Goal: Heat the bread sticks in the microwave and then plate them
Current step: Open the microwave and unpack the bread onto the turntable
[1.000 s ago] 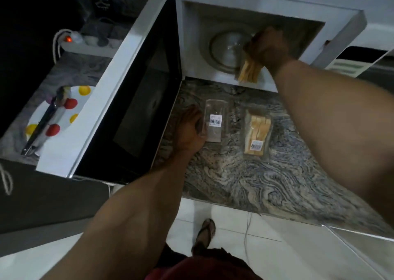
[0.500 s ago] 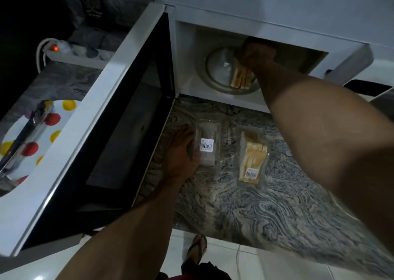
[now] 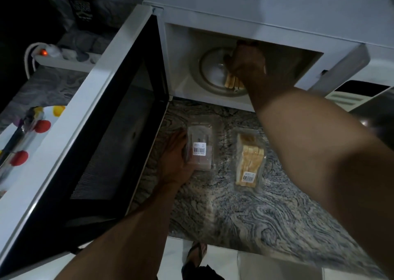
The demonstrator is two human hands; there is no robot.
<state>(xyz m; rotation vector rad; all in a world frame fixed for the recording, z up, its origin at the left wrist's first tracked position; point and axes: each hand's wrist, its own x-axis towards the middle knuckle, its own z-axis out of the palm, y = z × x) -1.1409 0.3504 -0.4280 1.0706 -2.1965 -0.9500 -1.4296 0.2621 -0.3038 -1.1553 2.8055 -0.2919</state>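
The bread sticks [image 3: 232, 82] lie on the glass turntable [image 3: 210, 71] inside the microwave [image 3: 245, 9], toward its front right part, with only their near ends showing. Your right hand [image 3: 248, 63] is over them, inside the cavity, fingers curled down around the far part of the bundle; whether they clamp it or only rest on it you cannot tell, since the back of the hand hides the fingertips. The microwave door [image 3: 100, 117] is swung wide open to the left of the microwave.

In front of the microwave, on the marbled countertop [image 3: 245, 215], sit two clear plastic packs. The empty pack [image 3: 200, 149], with a barcode label on top, lies nearer the door, and your left hand [image 3: 173, 158] holds it at its left edge, thumb and fingers curled around that side. The second pack [image 3: 249, 162], just right of the empty one and apart from it, holds more pale bread sticks.

Left of the open door you have a white plate [image 3: 27, 128] with red and yellow dots, with metal tongs [image 3: 20, 139] lying across it. Behind the plate, a white power strip [image 3: 64, 59] shows a lit orange switch.

Below the countertop edge, your sandaled foot [image 3: 197, 256] stands on the pale tile floor.
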